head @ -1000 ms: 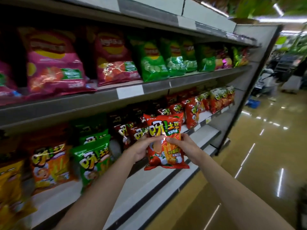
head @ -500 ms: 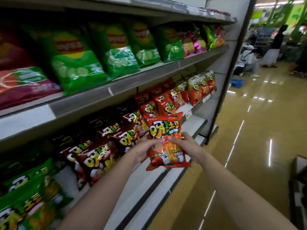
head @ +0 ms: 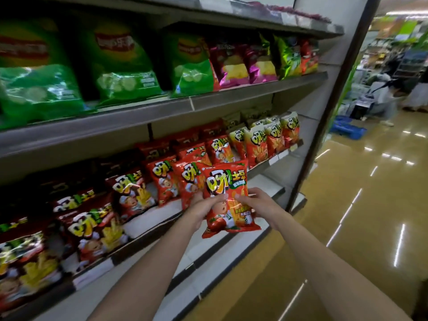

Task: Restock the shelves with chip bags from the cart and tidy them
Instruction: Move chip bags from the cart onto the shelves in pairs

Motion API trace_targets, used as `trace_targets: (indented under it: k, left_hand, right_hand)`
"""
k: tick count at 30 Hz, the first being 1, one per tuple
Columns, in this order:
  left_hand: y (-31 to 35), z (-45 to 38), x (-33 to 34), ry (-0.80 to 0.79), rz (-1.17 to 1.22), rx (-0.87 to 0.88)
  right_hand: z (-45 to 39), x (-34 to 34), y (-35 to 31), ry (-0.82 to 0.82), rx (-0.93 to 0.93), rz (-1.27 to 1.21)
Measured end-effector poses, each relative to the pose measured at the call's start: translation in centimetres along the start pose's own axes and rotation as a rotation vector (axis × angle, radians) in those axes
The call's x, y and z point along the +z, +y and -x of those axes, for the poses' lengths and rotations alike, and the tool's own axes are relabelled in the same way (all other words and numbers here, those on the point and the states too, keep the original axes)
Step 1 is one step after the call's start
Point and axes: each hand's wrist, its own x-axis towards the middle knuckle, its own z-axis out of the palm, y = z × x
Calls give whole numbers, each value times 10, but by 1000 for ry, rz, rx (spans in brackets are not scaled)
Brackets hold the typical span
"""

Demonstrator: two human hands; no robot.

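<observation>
A red-orange chip bag (head: 225, 186) with yellow lettering stands upright in front of the middle shelf (head: 143, 224). My left hand (head: 202, 208) grips its left edge, thumb across the front. My right hand (head: 260, 206) holds its right edge the same way. The bag hangs just right of matching red bags (head: 187, 181) standing on that shelf, and it overlaps the nearest one. Its lower back side is hidden by my fingers.
Dark red bags (head: 92, 225) fill the middle shelf to the left, and more red bags (head: 266, 140) to the right. Green bags (head: 125, 66) and purple bags (head: 234, 66) line the shelf above. Lower shelves (head: 231, 256) jut out below. A person (head: 382, 93) stands far down the aisle by a blue basket (head: 347, 129).
I have moved right along the shelves, carrying the bag in both hands. The green and dark red bags have slid left in view, and the bag now sits against the red row.
</observation>
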Motion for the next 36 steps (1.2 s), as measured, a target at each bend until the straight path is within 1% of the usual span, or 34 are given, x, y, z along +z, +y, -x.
trace_targets:
  k: [3, 6, 9, 13, 16, 20, 24, 28, 30, 32, 34, 36]
  left_hand:
    - [4, -26, 23, 60, -29, 17]
    - [8, -49, 32, 121, -61, 28]
    - [7, -74, 38, 179, -52, 49]
    - [5, -117, 57, 211, -64, 56]
    - [6, -149, 72, 262, -45, 70]
    - [11, -189, 79, 307, -40, 43]
    - [14, -226, 65, 384, -9, 23]
    - [18, -236, 54, 526, -44, -7]
    - [19, -240, 50, 567, -98, -25]
    - [21, -239, 50, 557, -116, -78]
    - [22, -236, 51, 515, -95, -122]
    - [23, -232, 52, 534, -107, -129]
  right_hand:
    - [-25, -28, 0, -58, -3, 15]
    - [-52, -43, 0, -99, -23, -2]
    - [-79, -52, 1, -85, -50, 21]
    - [-117, -74, -1, -39, -84, 201]
    - [-152, -94, -7, -45, -123, 333]
    - [-206, -108, -16, -109, -132, 387]
    - [-257, -95, -25, -132, -125, 403]
    - [-283, -74, -27, -186, -130, 308]
    - [-292, -68, -22, -226, -121, 310]
    - [-300, -65, -14, -274, -89, 265]
    - [-305, -64, -11, -276, -57, 183]
    - [-305, -64, -15, -292, -23, 112]
